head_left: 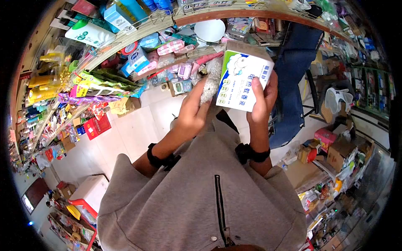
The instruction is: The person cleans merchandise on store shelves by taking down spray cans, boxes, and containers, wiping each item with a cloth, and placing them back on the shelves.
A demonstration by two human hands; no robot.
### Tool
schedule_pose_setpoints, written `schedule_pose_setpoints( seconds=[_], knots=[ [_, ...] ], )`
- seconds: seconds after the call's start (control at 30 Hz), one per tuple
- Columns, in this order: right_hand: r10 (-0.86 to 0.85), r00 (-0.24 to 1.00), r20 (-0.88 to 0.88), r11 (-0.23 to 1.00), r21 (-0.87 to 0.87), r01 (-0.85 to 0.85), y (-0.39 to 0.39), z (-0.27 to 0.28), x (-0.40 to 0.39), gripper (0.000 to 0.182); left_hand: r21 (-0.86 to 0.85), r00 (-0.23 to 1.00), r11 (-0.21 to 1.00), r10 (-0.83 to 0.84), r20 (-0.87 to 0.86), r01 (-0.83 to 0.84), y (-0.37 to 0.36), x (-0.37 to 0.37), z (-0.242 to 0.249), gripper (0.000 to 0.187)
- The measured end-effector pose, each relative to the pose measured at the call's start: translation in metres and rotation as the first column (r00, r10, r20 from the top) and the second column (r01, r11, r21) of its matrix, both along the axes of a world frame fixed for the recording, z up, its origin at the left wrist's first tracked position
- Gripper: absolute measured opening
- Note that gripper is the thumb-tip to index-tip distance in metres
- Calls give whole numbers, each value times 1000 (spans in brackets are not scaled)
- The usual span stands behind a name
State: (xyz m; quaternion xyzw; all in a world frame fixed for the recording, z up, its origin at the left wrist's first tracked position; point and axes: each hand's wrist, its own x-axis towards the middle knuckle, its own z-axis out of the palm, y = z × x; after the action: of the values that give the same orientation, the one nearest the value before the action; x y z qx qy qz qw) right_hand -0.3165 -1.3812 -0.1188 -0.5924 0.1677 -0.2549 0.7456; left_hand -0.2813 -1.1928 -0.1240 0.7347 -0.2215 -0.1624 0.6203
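Observation:
My right hand [262,100] is closed on a white box [236,83] with green and blue print, a carton of mosquito repellent liquid by its lettering. The thumb lies across its front face, and the fingers go behind its right side. To the left, my left hand [195,110] grips a fluffy grey-white cloth [210,87], its fingers bent around the lower part. The cloth hangs beside the carton's left edge, and its top reaches up towards the shelf. Both hands are raised in front of my chest, at the height of the lower shelf goods.
A curved shelf [184,20] with a wire rail runs ahead, stocked with bottles and packets. A white round lid-like disc [209,30] rests below it. At right stands a dark blue folding chair [289,83]. Cartons [341,151] and goods crowd the lower right; a white box [90,191] stands lower left.

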Motion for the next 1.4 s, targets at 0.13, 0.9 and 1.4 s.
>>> schedule_pose_setpoints(
  seconds=[0.13,0.9,1.4],
  knots=[
    [104,990,99,920,368,-134,-20,-9,-10,49,-34,914,987,129,-386,-154,-4,10,-9,50],
    [522,803,-287,710,-375,-596,-9,-37,-19,52,-623,551,723,-402,-731,-299,17,16,-39,67],
    [289,923,-253,652,-654,-383,22,62,-6,93,-447,793,860,-87,-603,-245,9,26,-26,75]
  ],
)
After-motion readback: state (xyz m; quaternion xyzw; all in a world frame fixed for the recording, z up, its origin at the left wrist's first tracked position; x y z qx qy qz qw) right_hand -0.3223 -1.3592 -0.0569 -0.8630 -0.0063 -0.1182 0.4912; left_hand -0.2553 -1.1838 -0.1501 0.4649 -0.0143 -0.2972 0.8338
